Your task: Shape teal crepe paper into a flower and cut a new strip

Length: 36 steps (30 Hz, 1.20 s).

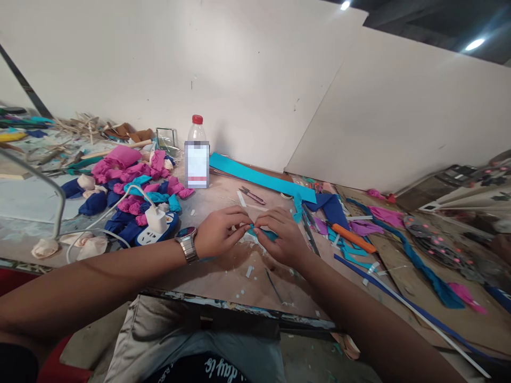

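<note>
Over the front of the worktable, my left hand (219, 231) pinches one end of a small teal strip (270, 234) between thumb and fingertips. My right hand (281, 236) has its thumb and fingers closed on the same strip, close to the left fingertips. Most of the strip is hidden by the fingers; whether it is cloth or paper I cannot tell. A metal wristwatch (187, 244) sits on my left wrist. Behind the hands lie small thread snips (252, 195) and a long flat turquoise strip (259, 176).
Crumpled pink, blue and turquoise bundles (128, 170) heap at the left beside a power strip (149, 234) with a plugged-in white charger (155, 219). A red-capped bottle (197, 130) stands near the wall. An orange-handled cutter (353, 238) and coloured scraps lie at the right.
</note>
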Available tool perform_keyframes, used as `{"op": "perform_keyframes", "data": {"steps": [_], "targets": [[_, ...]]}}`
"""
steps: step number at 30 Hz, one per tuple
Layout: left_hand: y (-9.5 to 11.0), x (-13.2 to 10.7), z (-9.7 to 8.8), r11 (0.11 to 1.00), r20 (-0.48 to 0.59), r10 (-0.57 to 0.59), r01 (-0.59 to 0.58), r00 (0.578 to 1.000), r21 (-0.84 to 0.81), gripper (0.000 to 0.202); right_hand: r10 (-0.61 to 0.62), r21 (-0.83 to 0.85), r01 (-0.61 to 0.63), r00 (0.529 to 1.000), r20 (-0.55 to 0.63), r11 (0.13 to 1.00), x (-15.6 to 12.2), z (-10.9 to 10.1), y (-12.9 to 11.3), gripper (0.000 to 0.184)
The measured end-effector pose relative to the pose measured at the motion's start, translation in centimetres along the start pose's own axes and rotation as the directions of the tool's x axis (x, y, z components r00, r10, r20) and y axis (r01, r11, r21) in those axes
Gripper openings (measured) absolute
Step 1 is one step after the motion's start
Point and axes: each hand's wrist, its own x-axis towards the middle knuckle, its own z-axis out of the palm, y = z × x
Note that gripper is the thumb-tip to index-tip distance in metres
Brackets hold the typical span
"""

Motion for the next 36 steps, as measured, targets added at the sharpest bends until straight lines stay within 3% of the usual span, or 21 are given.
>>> {"op": "perform_keyframes", "data": {"steps": [18, 36], "targets": [[-0.51, -0.3, 0.57, 0.996, 0.022, -0.004, 0.006, 1.0, -0.084, 0.028, 0.038, -0.025, -0.039, 0.999, -0.037, 0.999, -0.4, 0.53, 0.7, 0.014], [-0.18, -0.1, 0.68, 0.99, 0.049, -0.069, 0.075, 0.996, -0.119, 0.03, -0.029, -0.035, 0.027, 0.997, -0.075, 0.999, -0.32, 0.44, 0.67, 0.01]]}}
